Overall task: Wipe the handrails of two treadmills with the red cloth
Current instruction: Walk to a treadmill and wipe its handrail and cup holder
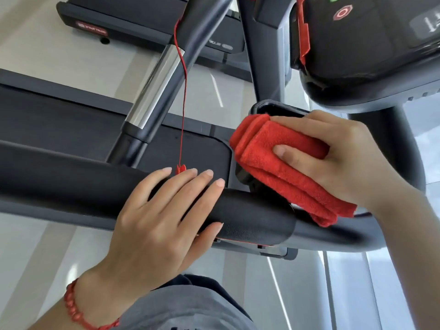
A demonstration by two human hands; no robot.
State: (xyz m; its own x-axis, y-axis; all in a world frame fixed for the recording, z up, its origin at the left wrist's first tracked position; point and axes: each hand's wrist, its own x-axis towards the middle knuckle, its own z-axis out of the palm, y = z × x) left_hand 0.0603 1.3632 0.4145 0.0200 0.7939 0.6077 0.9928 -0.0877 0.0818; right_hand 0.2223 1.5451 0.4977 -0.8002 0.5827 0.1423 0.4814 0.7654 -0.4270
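The red cloth (283,163), folded into several layers, lies pressed against a black fitting (276,110) where the near treadmill's handrail (71,179) bends toward the console. The right hand (342,153) grasps the cloth: its fingers (307,121) curl over the top edge and the thumb presses on the front face. The cloth covers most of the fitting, so what that part is stays hard to make out, and the cloth's lower corner hides the junction with the rail beneath it.

The left hand (162,210) rests flat on the padded black handrail, its fingers spread and released, the thumb tucked along the rail's near side; it holds nothing. A red bead bracelet (78,310) circles that wrist, partly cut off by the frame's lower edge.

A thin red safety cord (183,91) hangs down from above and ends in a small red clip (180,168), half hidden behind the left fingertips. The console (371,44) is cropped at the top right, its markings upside down and blurred. A chrome-banded grip (157,84) slants up behind the cord. A second treadmill (123,17) shows only its rear end at the top, its red label too small to read. Grey clothing (190,306) fills the bottom edge.
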